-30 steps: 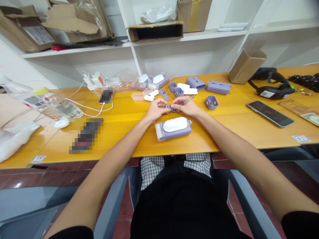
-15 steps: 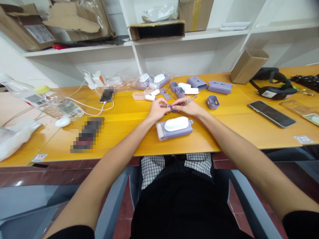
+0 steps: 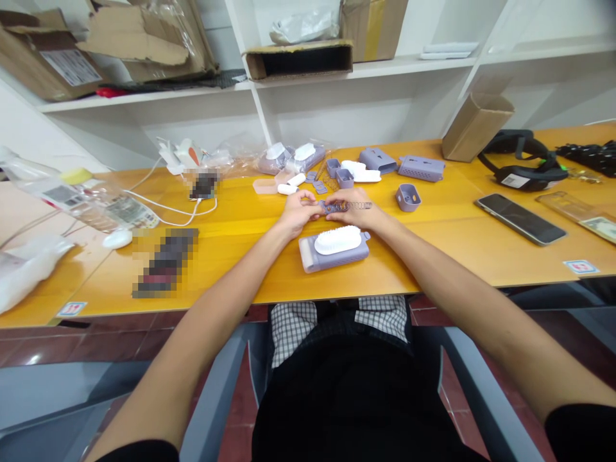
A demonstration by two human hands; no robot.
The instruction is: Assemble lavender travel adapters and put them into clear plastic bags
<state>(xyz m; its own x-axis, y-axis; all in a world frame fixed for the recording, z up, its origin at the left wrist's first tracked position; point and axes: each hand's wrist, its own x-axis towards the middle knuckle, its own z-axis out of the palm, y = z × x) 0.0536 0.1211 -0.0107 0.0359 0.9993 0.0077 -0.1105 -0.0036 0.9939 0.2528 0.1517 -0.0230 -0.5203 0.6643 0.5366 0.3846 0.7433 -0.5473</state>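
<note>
I see both hands pinched on a small purple part point(image 3: 333, 206) with a thin coil spring point(image 3: 359, 205) sticking out to the right, just above the table point(image 3: 240, 244) beyond the purple brush unit point(image 3: 334, 249). My left hand point(image 3: 298, 215) pins the part, my right hand point(image 3: 356, 212) steadies the spring — I'd keep the spring straight and press gently so it doesn't buckle or fly off.

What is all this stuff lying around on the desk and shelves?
small lilac part with spring: one, held between both hands
brush unit: one, lilac with white top, just before the hands
loose lilac and white parts: several, behind the hands
phone: one, black, right
headset: one, black, far right
cardboard boxes: several, brown, shelves
table: one, orange
left hand: pinching the part
right hand: pinching the part
</note>
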